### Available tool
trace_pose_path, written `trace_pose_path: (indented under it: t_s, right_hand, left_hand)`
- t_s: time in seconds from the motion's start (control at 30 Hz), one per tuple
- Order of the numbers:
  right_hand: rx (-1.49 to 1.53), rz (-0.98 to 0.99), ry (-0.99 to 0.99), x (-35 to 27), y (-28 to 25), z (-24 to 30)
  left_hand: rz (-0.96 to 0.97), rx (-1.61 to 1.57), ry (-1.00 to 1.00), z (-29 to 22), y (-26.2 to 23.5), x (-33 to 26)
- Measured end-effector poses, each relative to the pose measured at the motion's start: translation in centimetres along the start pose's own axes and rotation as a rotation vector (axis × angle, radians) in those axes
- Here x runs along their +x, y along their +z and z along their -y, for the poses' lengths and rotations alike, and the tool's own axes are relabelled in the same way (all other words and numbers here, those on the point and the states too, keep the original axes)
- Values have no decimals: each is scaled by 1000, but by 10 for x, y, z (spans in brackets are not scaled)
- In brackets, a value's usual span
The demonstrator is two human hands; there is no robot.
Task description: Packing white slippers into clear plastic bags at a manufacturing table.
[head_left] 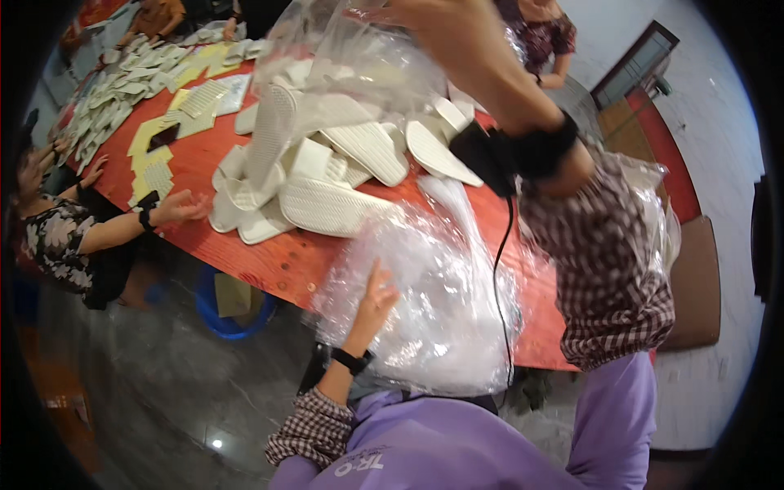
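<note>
My left hand [377, 300] rests against a heap of clear plastic bags [441, 327] at the near table edge, its fingers stretched out and holding nothing that shows. Reaching across the table, my right arm runs to the top of the picture. My right hand [420, 12] is smeared by motion and cut off there, beside a large clear plastic bag [335, 49]; its fingers are hidden. Between the two bags lies a pile of white slide sandals [327, 208] with ribbed soles. A black strap [539, 151] circles my right wrist, and a black cable hangs from it.
At the left, a co-worker's hand [181, 208] is stretched over the red table [245, 265]. Yellow sheets [143, 147], a dark phone [162, 137] and more white sandal pieces [114, 106] lie beyond. A blue bucket [224, 322] stands below. Other people are across the table.
</note>
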State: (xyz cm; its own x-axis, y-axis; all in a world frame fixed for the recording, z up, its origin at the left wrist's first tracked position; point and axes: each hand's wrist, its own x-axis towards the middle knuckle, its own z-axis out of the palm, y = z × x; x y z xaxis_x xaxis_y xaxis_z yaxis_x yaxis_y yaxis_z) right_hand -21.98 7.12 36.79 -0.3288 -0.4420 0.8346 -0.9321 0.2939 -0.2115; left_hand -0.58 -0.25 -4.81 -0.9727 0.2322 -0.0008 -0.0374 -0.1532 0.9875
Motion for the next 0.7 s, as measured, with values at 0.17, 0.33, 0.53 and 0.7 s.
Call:
trace_pose_path:
  t_s: [0.17,0.33,0.53,0.7]
  right_hand:
    - [630,-383,663,-111,-80,119]
    - [502,-165,872,-280,-112,156]
    - [262,-27,1222,-410,-84,185]
    - [240,-50,1317,-430,-71,182]
  left_hand:
    - [10,-285,-168,-27,-16,0]
    - [53,-589,-341,-25,-23,6]
    - [151,-456,-200,-47,-28,0]
    - [150,-797,-308,-84,-49,-5]
